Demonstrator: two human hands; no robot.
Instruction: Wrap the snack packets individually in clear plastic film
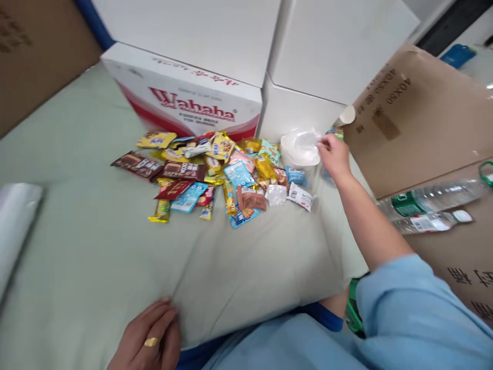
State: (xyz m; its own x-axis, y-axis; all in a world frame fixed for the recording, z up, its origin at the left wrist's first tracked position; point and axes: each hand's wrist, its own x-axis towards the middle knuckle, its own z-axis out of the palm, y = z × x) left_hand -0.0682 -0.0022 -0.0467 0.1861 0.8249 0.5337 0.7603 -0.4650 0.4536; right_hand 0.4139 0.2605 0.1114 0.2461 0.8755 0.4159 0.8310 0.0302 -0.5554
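Note:
My right hand (pixel 332 153) reaches to the far side of the bed-like surface, its fingers pinched at the rim of a white plastic bowl (pixel 298 154). Thin translucent plastic shows over the bowl. Left of it spreads a pile of wrapped snacks: a brown chocolate packet (pixel 184 170), a yellow cookie packet (pixel 221 147), a light blue packet (pixel 239 174) and a white packet (pixel 301 197) among several others. My left hand (pixel 148 336), with a gold ring, rests low on the green cloth (pixel 115 257). Its fingers are curled together; whatever they might hold is hidden.
A white and red Wahaha carton (pixel 185 100) and white boxes (pixel 323 46) stand behind the snacks. On the right are a brown carton (pixel 419 103), a paper cup (pixel 346 115) and plastic bottles (pixel 435 199). A plastic roll (pixel 17 221) lies at left.

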